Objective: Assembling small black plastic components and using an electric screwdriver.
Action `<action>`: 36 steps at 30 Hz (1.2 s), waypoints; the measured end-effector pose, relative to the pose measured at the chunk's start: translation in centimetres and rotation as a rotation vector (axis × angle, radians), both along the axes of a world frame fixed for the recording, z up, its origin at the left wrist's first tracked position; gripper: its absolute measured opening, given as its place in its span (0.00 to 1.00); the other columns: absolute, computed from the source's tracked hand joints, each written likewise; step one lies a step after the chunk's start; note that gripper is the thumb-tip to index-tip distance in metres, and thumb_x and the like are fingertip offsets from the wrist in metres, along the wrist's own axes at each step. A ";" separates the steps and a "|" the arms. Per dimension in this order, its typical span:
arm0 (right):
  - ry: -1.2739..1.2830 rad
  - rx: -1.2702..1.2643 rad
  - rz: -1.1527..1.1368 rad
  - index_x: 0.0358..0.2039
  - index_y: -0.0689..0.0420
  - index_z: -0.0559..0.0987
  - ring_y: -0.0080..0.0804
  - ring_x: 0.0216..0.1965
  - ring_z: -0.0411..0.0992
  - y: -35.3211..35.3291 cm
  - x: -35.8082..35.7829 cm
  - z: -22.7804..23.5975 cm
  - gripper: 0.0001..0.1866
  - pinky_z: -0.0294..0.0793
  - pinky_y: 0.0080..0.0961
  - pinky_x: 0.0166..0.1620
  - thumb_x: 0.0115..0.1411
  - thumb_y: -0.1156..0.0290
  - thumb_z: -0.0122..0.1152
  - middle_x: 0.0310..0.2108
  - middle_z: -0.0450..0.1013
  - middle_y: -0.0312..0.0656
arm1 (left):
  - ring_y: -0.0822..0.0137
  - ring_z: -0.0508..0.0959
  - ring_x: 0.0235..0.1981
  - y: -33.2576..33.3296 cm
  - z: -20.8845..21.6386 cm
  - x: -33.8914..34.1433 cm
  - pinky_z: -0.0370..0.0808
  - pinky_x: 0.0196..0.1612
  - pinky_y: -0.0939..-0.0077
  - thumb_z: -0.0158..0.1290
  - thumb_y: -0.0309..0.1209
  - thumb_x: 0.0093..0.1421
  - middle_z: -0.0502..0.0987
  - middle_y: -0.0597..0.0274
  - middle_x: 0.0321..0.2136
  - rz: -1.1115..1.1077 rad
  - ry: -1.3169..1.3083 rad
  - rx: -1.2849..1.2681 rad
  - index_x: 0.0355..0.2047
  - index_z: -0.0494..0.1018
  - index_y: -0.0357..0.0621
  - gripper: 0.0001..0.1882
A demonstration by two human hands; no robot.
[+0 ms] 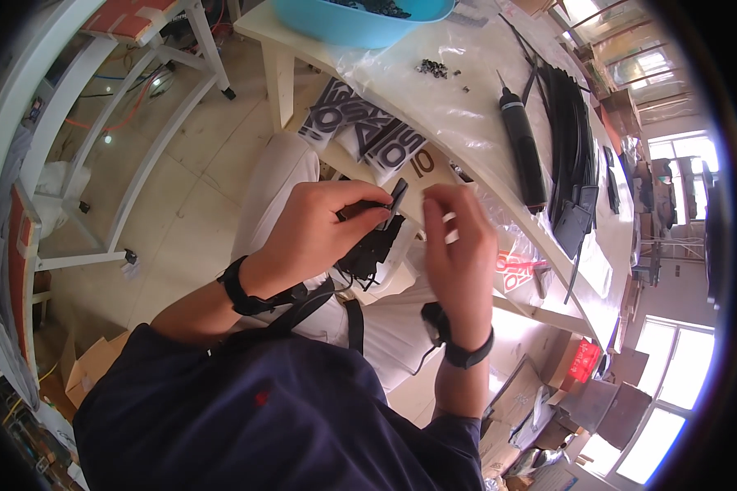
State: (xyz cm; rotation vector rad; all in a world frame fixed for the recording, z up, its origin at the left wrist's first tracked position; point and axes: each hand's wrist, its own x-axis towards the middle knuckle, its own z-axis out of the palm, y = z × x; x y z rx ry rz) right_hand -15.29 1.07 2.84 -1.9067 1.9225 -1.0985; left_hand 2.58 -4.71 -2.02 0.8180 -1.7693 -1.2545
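Observation:
My left hand is closed, pinching a small flat black plastic piece between thumb and fingertips above my lap. Just to its right hovers my right hand, apart from the piece. Its thumb and fingers are curled together in a pinch; whatever they hold, if anything, is too small to make out. Below the hands, on my lap, lies a bunch of black parts. On the table to the right, a black electric screwdriver rests with its thin bit pointing away. A small pile of dark screws sits farther back.
A light blue basin with black parts stands at the table's far end. Long black strips lie beside the screwdriver on the plastic-covered table. Printed plastic bags fill a lower shelf. A white metal frame stands left; cardboard boxes sit lower left.

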 end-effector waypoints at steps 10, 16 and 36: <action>0.610 0.127 -0.404 0.54 0.59 0.73 0.60 0.48 0.73 -6.2 -13.2 0.6 0.22 0.72 0.47 0.52 0.63 0.63 0.61 0.48 0.75 0.55 | 0.72 0.77 0.26 -0.6 0.1 0.6 0.74 0.30 0.79 0.60 0.16 0.57 0.82 0.60 0.32 -0.009 0.030 -0.240 0.36 0.79 0.37 0.07; 0.518 -0.015 -0.399 0.52 0.63 0.75 0.61 0.42 0.76 -4.3 -12.2 2.1 0.20 0.75 0.47 0.44 0.67 0.61 0.57 0.41 0.78 0.57 | 0.67 0.80 0.28 -0.5 0.9 0.7 0.76 0.31 0.77 0.62 0.16 0.55 0.82 0.58 0.36 -0.045 0.000 -0.402 0.36 0.78 0.39 0.10; -0.625 0.458 0.139 0.51 0.71 0.75 0.43 0.32 0.77 15.1 -5.7 -0.2 0.29 0.75 0.30 0.38 0.50 0.66 0.63 0.34 0.77 0.53 | 0.54 0.83 0.39 -2.8 2.8 2.3 0.80 0.44 0.65 0.59 0.08 0.50 0.82 0.45 0.35 -0.668 0.085 -0.129 0.40 0.74 0.32 0.17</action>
